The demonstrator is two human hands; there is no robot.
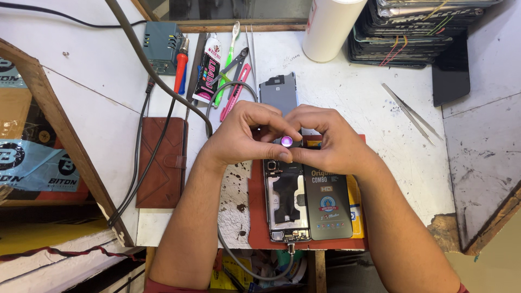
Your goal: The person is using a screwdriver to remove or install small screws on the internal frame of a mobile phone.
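My left hand and my right hand meet over the top end of an opened phone, which lies face down on a red mat with its insides showing. Between the fingertips of both hands sits a small round part with a purple shine. Both hands pinch around it. A dark display panel with a round sticker lies right beside the phone. A grey cable runs to the phone's bottom end.
A grey phone back cover lies behind the hands. Glue tube, pliers, red-handled tool and pink tweezers lie at back left. A brown wallet case lies left, metal tweezers right, stacked phones and a white cylinder behind.
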